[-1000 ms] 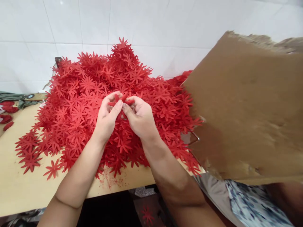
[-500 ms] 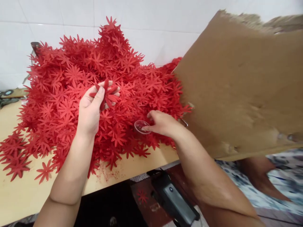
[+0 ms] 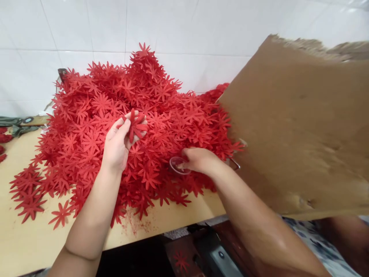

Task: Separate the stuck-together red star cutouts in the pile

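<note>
My left hand [image 3: 119,138] is raised over the pile, palm up, its thumb pressing a red flower-shaped cutout [image 3: 136,126] against the fingers. The cutout has several narrow petals. Lower and to the right, my right hand [image 3: 201,159] is at a small clear plastic cup [image 3: 173,166]. Its thumb dips inside the rim while the fingers curl along the far right side, partly hidden. What the cup contains is too small to make out. Around both hands spreads a large heap of similar red flower cutouts [image 3: 100,104].
A big brown cardboard sheet [image 3: 296,127] leans at the right, beside a metal handle [image 3: 235,164]. The pale tabletop [image 3: 29,242] ends at the front. Below are a dark device [image 3: 220,254] and a fallen cutout [image 3: 181,261]. White tiled wall [image 3: 201,69] stands behind.
The view has tilted up slightly, so everything sits lower and further right. My left hand keeps the cutout. The right thumb remains inside the cup, with the fingers nearer its rim.
</note>
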The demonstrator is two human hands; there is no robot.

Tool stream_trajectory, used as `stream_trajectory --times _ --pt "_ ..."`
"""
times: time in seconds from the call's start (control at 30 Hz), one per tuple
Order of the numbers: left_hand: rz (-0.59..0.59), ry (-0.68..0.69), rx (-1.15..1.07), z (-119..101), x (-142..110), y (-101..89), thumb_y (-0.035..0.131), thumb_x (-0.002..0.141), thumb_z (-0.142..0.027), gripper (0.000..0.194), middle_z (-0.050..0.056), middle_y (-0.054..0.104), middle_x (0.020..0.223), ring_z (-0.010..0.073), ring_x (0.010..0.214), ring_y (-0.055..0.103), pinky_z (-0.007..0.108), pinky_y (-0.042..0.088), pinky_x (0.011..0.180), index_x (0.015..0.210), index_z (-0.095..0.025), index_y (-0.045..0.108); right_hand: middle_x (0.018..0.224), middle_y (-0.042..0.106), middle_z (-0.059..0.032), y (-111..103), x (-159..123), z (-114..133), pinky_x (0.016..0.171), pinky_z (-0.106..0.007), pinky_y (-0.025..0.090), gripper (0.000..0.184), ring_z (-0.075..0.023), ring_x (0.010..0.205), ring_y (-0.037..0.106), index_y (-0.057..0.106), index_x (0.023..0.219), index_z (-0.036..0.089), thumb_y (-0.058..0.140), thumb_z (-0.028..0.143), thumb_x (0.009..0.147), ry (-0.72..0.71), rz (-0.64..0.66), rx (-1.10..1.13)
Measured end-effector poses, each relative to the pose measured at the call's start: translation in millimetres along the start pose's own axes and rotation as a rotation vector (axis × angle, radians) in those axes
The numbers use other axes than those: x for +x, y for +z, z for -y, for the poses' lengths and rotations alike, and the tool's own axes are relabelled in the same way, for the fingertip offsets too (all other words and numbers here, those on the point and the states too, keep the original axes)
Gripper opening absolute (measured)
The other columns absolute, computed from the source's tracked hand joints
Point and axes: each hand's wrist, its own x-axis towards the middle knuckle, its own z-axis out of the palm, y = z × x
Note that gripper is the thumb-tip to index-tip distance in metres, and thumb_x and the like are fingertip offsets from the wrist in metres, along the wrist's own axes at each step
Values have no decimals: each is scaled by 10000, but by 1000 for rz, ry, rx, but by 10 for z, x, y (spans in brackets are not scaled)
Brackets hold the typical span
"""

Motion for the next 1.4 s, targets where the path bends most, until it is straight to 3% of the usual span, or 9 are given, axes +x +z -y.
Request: stream_trajectory --times 0.17,0.3,0.4,0.53,0.77,1.0,1.13,1.27,1.4 --pt "8 8 -60 62 -2 43 440 864 -265 251 26 713 1016 168 1117 604 327 438 1030 941 -165 658 881 672 -77 -309 -231 232 712 -296 480 313 -160 755 610 626 945 156 536 418 800 -246 -516 767" --pt "31 46 -21 71 -72 102 449 862 -218 234 9 703 1062 164 1175 565 334 391 1080 951 -174 661 915 646 -65 -426 -128 762 778 -290 500 359 -149 823 610 583 926 150 629 442 722 -605 -598 1265" --pt "17 95 -1 58 -91 94 483 854 -218 226 -1 666 1159 167 1213 534 322 404 1066 1005 -199 650 801 623 -33 -446 -23 1029 696 -281 506 332 -135 715 593 556 848 164 623 466 726 -707 -569 1432" --pt "0 134 -27 49 -61 72 517 837 -219 210 9 653 1183 173 1220 527 323 396 1070 999 -197 650 711 589 -10 -457 12 1128 625 -275 490 312 -121 619 562 531 801 176 606 474 743 -675 -615 1496" --pt "101 133 -63 33 -54 69 625 771 -261 111 -2 723 862 143 962 659 297 463 981 736 -163 665 706 609 -29 -491 41 1156 725 -286 487 422 -138 702 576 553 716 167 527 585 767 -664 -843 1381" --pt "28 214 71 17 -4 -24 694 711 -237 208 -3 712 946 130 903 660 274 508 888 916 -208 672 827 611 -25 -489 27 1122 650 -262 483 462 -119 676 534 570 952 211 514 626 757 -745 -515 1469" --pt "-62 302 182 -12 -9 -23 687 718 -247 175 1 704 924 112 852 653 247 506 849 886 -202 668 683 518 4 -487 15 1093 591 -246 415 459 -97 608 451 550 809 176 548 628 727 -689 -579 1443" --pt "-27 321 339 -77 -38 -29 700 700 -240 200 9 703 959 103 826 642 224 501 819 894 -197 676 616 426 26 -479 20 1100 586 -240 378 480 -79 585 387 474 662 175 511 648 733 -656 -658 1438" --pt "-47 392 441 -121 -40 -82 660 738 -228 118 15 713 890 105 832 645 220 494 826 840 -175 689 626 418 35 -466 -19 1093 553 -234 359 396 -71 563 379 438 686 187 521 565 771 -712 -546 1446"
